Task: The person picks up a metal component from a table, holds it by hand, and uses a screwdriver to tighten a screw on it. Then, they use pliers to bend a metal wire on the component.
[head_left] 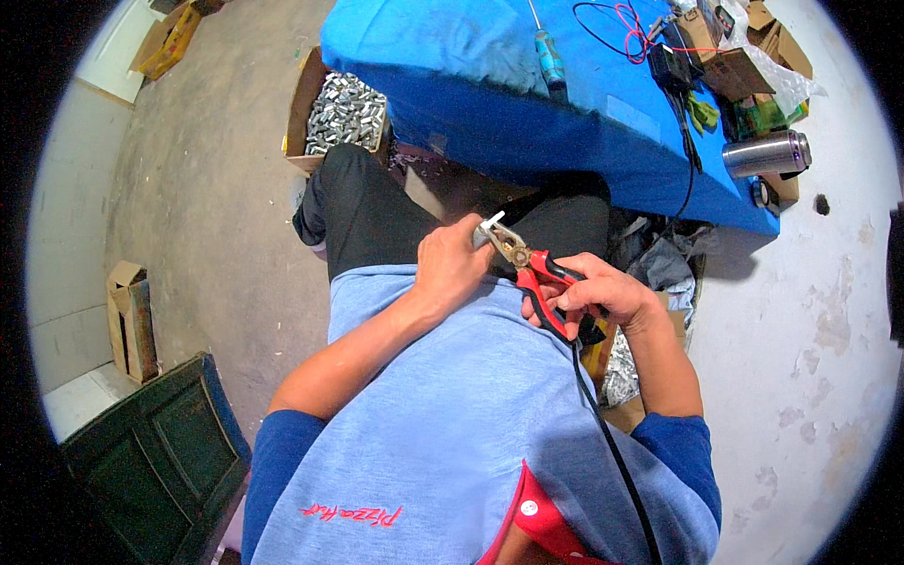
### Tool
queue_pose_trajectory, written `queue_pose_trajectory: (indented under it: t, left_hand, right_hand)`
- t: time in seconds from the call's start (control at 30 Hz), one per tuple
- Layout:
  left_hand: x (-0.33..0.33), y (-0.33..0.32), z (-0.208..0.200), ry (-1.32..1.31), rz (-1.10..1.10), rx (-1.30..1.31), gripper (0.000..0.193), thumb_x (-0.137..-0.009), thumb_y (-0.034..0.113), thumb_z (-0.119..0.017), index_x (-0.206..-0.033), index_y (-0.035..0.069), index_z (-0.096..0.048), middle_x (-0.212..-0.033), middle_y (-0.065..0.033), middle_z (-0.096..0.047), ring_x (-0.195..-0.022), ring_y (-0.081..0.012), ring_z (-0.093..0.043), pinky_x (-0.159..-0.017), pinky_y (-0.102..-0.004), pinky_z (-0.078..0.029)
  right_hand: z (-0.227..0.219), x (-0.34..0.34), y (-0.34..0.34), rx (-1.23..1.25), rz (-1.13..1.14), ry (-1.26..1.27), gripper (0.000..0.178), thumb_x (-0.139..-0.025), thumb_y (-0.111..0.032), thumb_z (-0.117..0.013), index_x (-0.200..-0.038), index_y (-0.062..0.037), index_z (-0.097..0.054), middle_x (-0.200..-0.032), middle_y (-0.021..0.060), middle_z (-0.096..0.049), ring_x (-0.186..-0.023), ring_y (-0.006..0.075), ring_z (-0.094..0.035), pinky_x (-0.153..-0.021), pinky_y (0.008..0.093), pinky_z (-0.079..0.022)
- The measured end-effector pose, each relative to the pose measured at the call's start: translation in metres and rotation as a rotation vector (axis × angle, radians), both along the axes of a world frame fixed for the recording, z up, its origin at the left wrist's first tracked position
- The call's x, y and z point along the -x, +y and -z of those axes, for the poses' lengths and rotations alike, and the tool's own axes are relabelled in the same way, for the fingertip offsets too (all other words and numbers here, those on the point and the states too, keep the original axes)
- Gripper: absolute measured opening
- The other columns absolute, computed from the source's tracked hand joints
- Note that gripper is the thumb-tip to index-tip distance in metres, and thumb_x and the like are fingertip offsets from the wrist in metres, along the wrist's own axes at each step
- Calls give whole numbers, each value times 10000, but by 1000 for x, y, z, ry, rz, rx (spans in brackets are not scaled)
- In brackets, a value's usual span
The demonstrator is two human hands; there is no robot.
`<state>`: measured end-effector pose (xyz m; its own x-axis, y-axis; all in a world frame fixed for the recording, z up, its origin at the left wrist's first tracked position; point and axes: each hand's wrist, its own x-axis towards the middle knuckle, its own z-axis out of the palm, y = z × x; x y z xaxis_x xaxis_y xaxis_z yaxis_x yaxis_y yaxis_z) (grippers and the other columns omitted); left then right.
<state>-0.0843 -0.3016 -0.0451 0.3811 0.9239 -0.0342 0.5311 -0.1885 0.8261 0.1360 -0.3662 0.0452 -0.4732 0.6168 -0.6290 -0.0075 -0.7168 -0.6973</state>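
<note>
My left hand [450, 262] is closed around a small silver metal cylinder [482, 234], whose end sticks out past the fingertips. My right hand [603, 290] grips pliers [537, 282] with red and black handles. The jaws of the pliers meet the end of the cylinder, where a small white piece [493, 219] shows; whether they bite on it I cannot tell. Both hands are over my lap, in front of my light blue shirt. My left fingers hide most of the cylinder.
An open cardboard box [298, 118] of small silver cylinders stands ahead on the left. Beside it, a blue-covered table [471, 94] carries a screwdriver [549, 58], wires and a steel flask [765, 153]. A black cable [612, 438] runs down past my right side. More metal pieces [620, 372] lie by my right forearm.
</note>
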Motion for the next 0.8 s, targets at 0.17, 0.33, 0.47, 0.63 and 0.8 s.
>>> queue_pose_trajectory:
  t: [0.17, 0.33, 0.47, 0.63, 0.8]
  left_hand:
    - [1, -1, -4, -16, 13, 9, 177, -812, 190, -695, -870, 29, -651, -702, -209, -642, -693, -403, -658, -623, -471, -495]
    - [0, 0, -2, -18, 5, 35, 188, -810, 201, -696, -869, 28, -652, -701, -210, -643, -690, -403, -657, -622, -473, -494]
    - [1, 0, 1, -44, -1, -27, 211, -828, 224, -704, -858, 22, -652, -684, -209, -637, -678, -401, -655, -609, -472, -487]
    - [-1, 1, -2, -38, 8, 24, 268, -853, 272, -730, -820, 12, -668, -650, -195, -631, -610, -361, -651, -566, -446, -469]
    - [-1, 1, -1, -49, 10, 0, 285, -860, 289, -738, -810, 14, -679, -635, -188, -630, -572, -338, -643, -547, -431, -461]
  right_hand:
    - [-2, 0, -1, 3, 1, -1, 517, -776, -204, -645, -1231, 34, -590, -1025, 170, -705, -798, 186, -694, -555, 263, -588]
    - [-3, 1, 0, 0, 10, -9, 524, -771, -205, -648, -1234, 34, -589, -1037, 171, -705, -809, 187, -695, -565, 266, -591]
    - [-5, 1, -1, -15, 23, 0, 528, -772, -203, -655, -1235, 41, -591, -1045, 171, -705, -817, 186, -700, -554, 266, -590]
    - [-3, -3, -1, 17, -38, 21, 556, -775, -206, -670, -1257, 54, -580, -1058, 180, -708, -823, 194, -707, -554, 276, -597]
    - [-1, -1, 2, 40, -36, 47, 566, -784, -200, -667, -1270, 70, -567, -1061, 193, -708, -821, 192, -710, -548, 275, -602]
